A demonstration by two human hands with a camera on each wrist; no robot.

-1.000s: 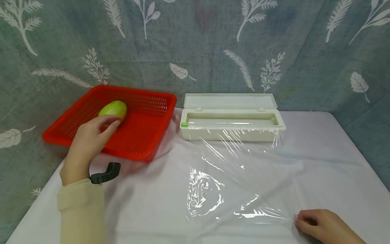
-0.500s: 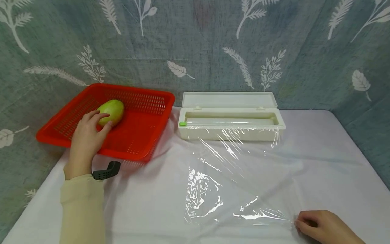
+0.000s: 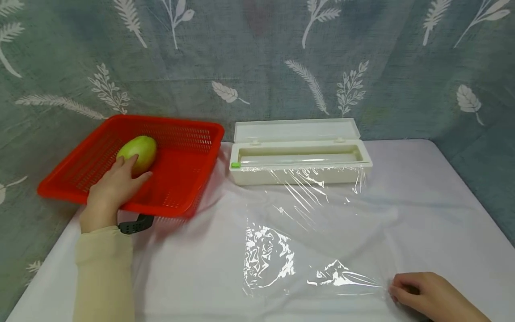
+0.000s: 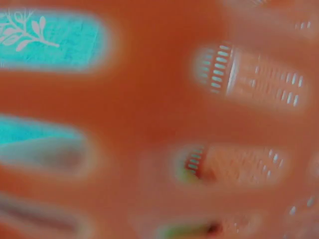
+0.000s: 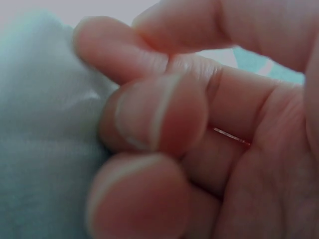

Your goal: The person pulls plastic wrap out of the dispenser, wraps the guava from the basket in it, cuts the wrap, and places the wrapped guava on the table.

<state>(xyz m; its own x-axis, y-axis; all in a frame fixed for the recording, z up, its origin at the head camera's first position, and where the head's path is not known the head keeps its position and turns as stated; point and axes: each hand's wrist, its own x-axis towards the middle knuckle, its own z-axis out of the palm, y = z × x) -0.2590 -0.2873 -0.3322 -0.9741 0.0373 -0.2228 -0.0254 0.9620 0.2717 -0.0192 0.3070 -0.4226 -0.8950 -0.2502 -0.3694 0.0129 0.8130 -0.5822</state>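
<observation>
In the head view, a yellow-green oval fruit, shaped like a mango, lies in a red plastic basket. My left hand reaches over the basket's near rim, fingertips at the fruit's near left side and thumb apart to its right. Blurred red basket wall fills most of the left wrist view. At the front right, my right hand pinches the corner of a sheet of cling film between thumb and forefinger. The film runs back over the front edge of a cream dispenser box.
The dispenser's lid stands raised against the patterned cloth backdrop. A green slider sits at the box's left front edge. White cloth covers the table. A black strap is on the left wrist.
My left hand has shifted around the fruit to its near left side, its fingers loosening and spreading. The right hand stays at the film's corner. The head view has panned slightly.
</observation>
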